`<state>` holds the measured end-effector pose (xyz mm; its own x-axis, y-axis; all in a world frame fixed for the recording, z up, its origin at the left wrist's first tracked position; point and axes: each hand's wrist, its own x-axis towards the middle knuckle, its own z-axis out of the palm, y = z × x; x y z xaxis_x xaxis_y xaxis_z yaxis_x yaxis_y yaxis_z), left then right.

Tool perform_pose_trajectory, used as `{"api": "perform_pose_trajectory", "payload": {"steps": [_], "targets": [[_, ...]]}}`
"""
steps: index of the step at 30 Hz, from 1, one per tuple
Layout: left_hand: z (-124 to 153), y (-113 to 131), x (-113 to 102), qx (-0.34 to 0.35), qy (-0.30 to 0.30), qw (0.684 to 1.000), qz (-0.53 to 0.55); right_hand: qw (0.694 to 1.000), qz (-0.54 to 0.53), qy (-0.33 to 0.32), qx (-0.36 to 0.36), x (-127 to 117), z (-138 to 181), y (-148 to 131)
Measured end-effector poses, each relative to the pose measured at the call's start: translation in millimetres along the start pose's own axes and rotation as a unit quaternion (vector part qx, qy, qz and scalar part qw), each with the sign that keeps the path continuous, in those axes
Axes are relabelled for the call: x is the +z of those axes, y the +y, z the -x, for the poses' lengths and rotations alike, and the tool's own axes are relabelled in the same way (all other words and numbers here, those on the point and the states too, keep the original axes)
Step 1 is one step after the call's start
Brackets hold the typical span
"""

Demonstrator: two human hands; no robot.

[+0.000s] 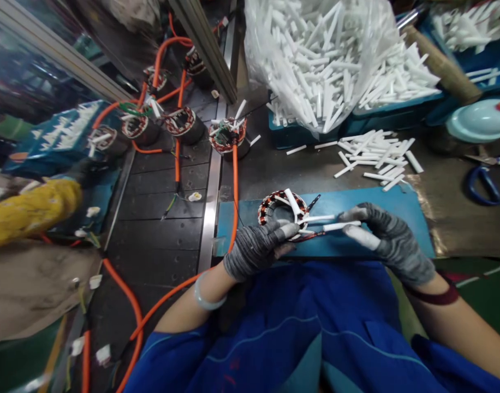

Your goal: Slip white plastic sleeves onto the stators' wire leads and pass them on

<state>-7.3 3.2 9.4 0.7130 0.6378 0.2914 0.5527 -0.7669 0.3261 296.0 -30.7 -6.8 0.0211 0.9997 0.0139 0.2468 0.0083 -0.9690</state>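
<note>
Stator [281, 210] lies flat on blue mat [356, 204], near edge of bench, just far of left hand [256, 246]. Left fingers, gloved, curled together, fingertips touching stator's near rim where wire leads come out. Right hand [387, 237] to the right of stator, pinched shut on white sleeve tube [335, 225]. Tube's long axis runs left-right, free end pointing left toward the leads; right hand holds it, left hand nearer the stator. More tubes stick up from the winding. Loose tubes [376, 155] lie far right, bag of tubes [323, 60] beyond. Orange cable [235, 185] runs near-far beside mat's left edge. Scissors [485, 183] far right. Nothing between tube end and leads.
</note>
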Motion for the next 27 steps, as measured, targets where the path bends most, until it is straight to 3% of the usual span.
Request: {"api": "perform_pose_trajectory", "payload": {"steps": [4, 12, 14, 17, 19, 22, 24, 25, 27], "targets": [[-1.0, 1.0, -1.5, -0.005, 0.001, 1.000, 0.003, 0.994, -0.051, 0.007, 0.092, 10.0, 11.1, 1.3], [-6.2, 3.1, -6.5, -0.013, 0.014, 0.998, 0.054, 0.984, -0.091, -0.083, 0.128, 11.9, 12.0, 17.8], [-6.0, 3.3, -6.9, -0.020, 0.009, 0.998, 0.059, 0.989, -0.077, -0.093, 0.090, 11.2, 12.2, 16.4], [-4.0, 3.2, -4.7, -0.021, 0.011, 0.998, 0.057, 0.995, 0.009, -0.081, -0.064, 10.9, 9.8, 9.3], [-2.2, 3.4, -1.4, -0.025, 0.026, 0.997, 0.069, 0.975, 0.100, -0.068, -0.185, 12.4, 8.5, 3.2], [-0.8, 4.9, 4.6, -0.036, 0.051, 0.994, 0.089, 0.919, 0.241, -0.041, -0.310, 20.3, 10.2, -2.2], [-2.0, 7.0, 7.8, -0.038, 0.060, 0.994, 0.088, 0.898, 0.291, -0.020, -0.331, 29.9, 12.9, -2.1], [-3.4, 8.3, 8.9, -0.039, 0.064, 0.994, 0.082, 0.902, 0.296, -0.011, -0.314, 35.4, 14.1, -1.4], [-6.9, 11.5, 10.2, -0.041, 0.071, 0.995, 0.064, 0.943, 0.250, -0.015, -0.222, 45.8, 15.2, -0.5]]}}
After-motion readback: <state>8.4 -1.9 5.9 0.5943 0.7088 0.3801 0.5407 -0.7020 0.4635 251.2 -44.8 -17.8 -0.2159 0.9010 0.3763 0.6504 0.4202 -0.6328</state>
